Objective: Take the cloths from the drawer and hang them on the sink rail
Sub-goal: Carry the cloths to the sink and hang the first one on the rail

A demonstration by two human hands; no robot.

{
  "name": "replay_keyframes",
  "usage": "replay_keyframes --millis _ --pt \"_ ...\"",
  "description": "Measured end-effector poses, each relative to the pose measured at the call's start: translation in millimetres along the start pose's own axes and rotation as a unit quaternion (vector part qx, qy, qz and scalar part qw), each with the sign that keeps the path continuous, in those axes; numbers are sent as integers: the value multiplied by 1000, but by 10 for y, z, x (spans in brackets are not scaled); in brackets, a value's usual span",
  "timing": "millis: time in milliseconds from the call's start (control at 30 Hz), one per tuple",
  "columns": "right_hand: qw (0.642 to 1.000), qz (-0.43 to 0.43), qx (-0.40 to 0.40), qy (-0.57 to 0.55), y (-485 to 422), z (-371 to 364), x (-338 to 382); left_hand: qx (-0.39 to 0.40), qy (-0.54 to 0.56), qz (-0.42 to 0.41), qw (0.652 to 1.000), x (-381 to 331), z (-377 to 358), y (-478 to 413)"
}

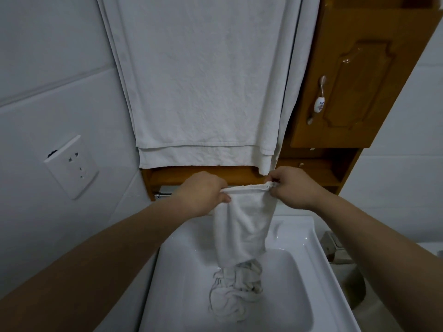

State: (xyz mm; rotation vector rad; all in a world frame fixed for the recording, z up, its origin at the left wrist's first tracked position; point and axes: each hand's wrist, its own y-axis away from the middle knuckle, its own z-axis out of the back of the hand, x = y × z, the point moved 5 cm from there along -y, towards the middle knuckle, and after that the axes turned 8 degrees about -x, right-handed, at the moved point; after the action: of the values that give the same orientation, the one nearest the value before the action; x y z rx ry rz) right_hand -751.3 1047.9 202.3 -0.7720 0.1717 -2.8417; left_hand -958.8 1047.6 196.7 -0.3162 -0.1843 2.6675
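Note:
A small white cloth (242, 221) hangs stretched between both hands above the white sink (187, 271). My left hand (203, 192) pinches its top left corner and my right hand (292, 188) pinches its top right corner. Its lower end reaches down to a crumpled pile of white cloths (236, 293) lying in the basin. Just behind my hands runs a wooden shelf rail (239, 174). Two large white towels (203, 87) hang down the wall above it.
A wooden cabinet (359, 77) with a ceramic handle (317, 101) is mounted at the right. A wall socket (72, 166) sits on the white tiles at the left. A metal fitting (161, 195) shows under the shelf, and a tap (334, 245) at the sink's right edge.

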Motion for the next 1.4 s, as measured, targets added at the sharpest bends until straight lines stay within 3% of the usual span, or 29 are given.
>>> replay_keyframes --millis 200,300,400,467,533,600,700,800,867,1000,1100,1233,1267,1400 --pt "998 3 46 46 -54 -198 -50 65 -53 -40 996 -23 216 -122" --pt "998 -9 -49 28 -100 -116 -44 58 -15 -29 998 -40 244 -136" --pt "978 -38 -143 -149 -110 130 -22 57 53 27 997 111 204 -119" --pt "985 -22 -93 -146 -117 149 47 84 21 19 996 112 141 -49" --pt "1000 14 7 -19 -128 6 101 102 -36 -28 994 -12 97 -20" --pt "999 16 -16 34 -166 -22 75 54 -49 -74 995 -189 183 -75" --pt "983 -33 -171 -65 -224 200 32 -45 -38 -66 996 -75 433 -231" --pt "989 -19 -134 -65 -266 210 122 3 -125 -90 988 -19 258 -102" --pt "997 -11 -76 -30 -267 123 146 16 -111 -109 988 -270 79 95" --pt "995 -36 -87 -28 -277 158 67 -100 -28 -55 993 -188 193 -144" --pt "992 -29 -119 -40 -302 250 131 -112 -58 26 992 140 366 -237" --pt "988 -33 -144 -45 -373 260 226 -39 -51 -102 993 -319 112 -58" --pt "988 -45 -135 -63 -378 242 201 -32 -43 -95 994 -285 82 -70" --pt "992 -50 -96 -68 -315 122 126 -92 99 113 984 350 296 -258"
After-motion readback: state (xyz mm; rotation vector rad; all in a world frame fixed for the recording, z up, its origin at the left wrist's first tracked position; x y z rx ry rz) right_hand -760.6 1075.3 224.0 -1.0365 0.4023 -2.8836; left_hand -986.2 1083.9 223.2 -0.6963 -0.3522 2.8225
